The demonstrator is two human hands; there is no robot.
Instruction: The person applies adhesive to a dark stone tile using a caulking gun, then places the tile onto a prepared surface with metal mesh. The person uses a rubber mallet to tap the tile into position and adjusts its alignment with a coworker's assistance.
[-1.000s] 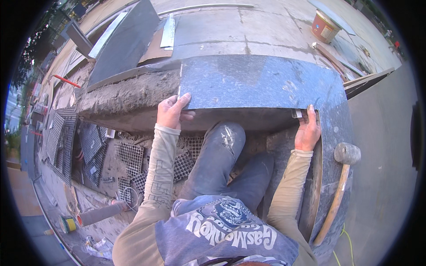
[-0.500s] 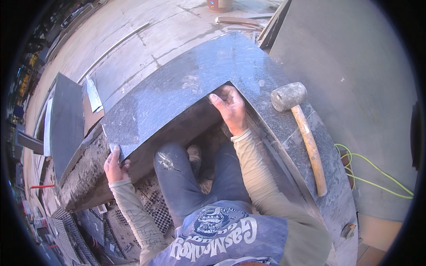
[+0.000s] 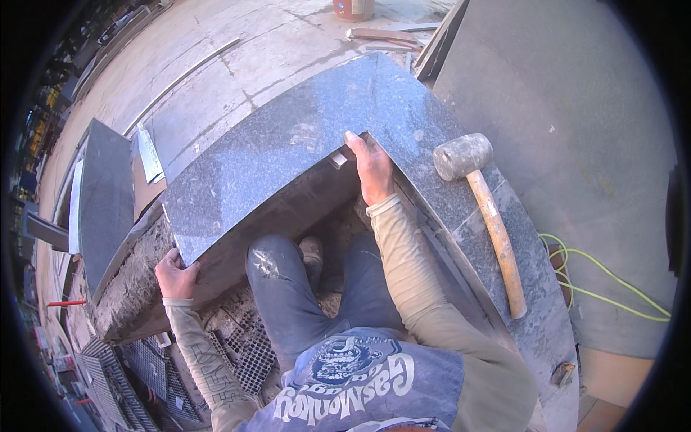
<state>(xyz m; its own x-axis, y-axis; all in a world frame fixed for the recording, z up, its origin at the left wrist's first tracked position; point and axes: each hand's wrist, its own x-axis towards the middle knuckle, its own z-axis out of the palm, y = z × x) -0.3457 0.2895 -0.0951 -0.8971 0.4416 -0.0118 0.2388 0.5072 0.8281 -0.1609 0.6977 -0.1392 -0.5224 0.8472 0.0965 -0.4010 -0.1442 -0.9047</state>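
A speckled blue-grey stone slab [image 3: 281, 158] spans in front of me, above a rough mortar-covered side [image 3: 133, 288]. At its near left corner my left hand [image 3: 176, 277] is closed, with the corner between thumb and curled fingers. My right hand [image 3: 373, 169] grips the slab's edge by the inner corner; its thumb lies on top and most fingers are hidden. A small pale, shiny piece [image 3: 337, 160] shows under the edge beside that thumb; I cannot make out what it is. A mallet with a grey head [image 3: 463, 156] and wooden handle lies on the stone to the right.
Black plastic grid pieces [image 3: 248, 353] lie low at the left. An upright dark slab [image 3: 109, 194] stands beyond the left hand. A large grey panel [image 3: 561, 129] fills the right, with a yellow-green cord [image 3: 612, 277] on it. A bucket [image 3: 353, 9] stands at the far side.
My left hand has shifted slightly left and down around the corner. The right hand's thumb now points up onto the slab's top, and the pale piece has come into view beside it.
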